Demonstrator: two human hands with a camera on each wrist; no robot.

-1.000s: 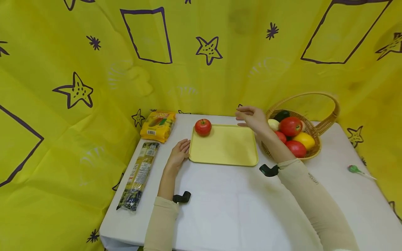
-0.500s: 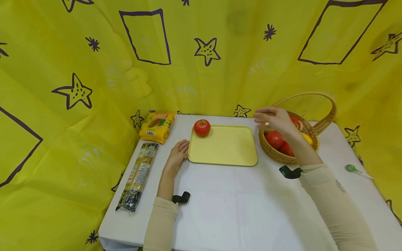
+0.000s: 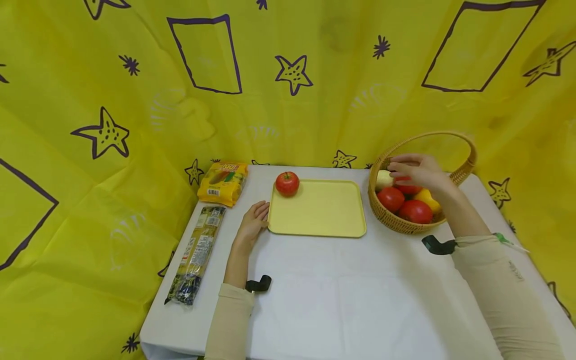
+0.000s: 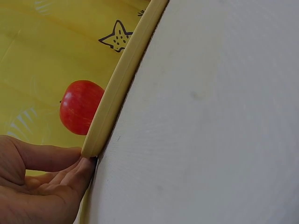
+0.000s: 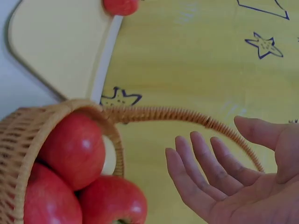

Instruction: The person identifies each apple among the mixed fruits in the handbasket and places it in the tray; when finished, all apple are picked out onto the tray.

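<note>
Tray [image 3: 319, 210]: yellow, near far edge of surface [image 3: 306, 295], left of basket
Apple [image 3: 287, 184]: red, on tray's far-left corner
Left hand [image 3: 253, 220]: thumb and fingers apart, touching tray's left edge by near-left corner
Right hand [image 3: 420, 172]: fingers and thumb apart, over basket
Basket [image 3: 396, 223]: wicker, far-right corner of surface; holds red fruits [image 3: 415, 212], yellow fruit [image 3: 428, 200], pale round item [image 3: 383, 180]
Yellow packet [image 3: 222, 182]: far-left corner of surface
Long pack [image 3: 195, 255]: along surface's left edge
Lollipop [image 3: 513, 243]: right edge, partly behind sleeve [image 3: 499, 285]
</note>
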